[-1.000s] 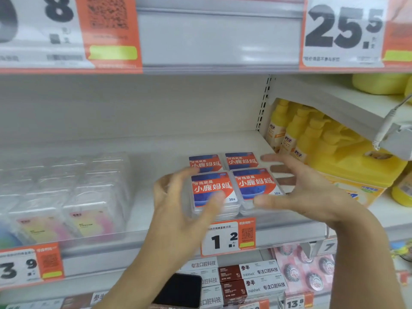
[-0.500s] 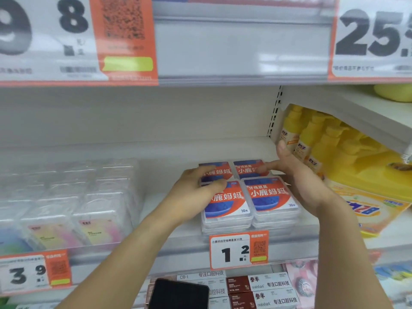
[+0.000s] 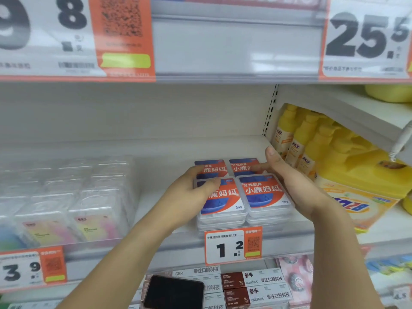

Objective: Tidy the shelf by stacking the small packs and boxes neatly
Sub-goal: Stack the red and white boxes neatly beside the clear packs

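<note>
Left hand point(image 3: 191, 192) lies flat w/ loose fingers on floss boxes point(image 3: 263, 195) at 9 o'clock, right hand point(image 3: 292, 186) flat at 3 o'clock; light, slick, rigid plastic, so likely best squeezed at sidewalls.

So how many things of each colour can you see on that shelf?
Red-and-blue box stacks: 4
Yellow bottles: 3
Clear packs: too blurry to count
Total countable: 7
</note>
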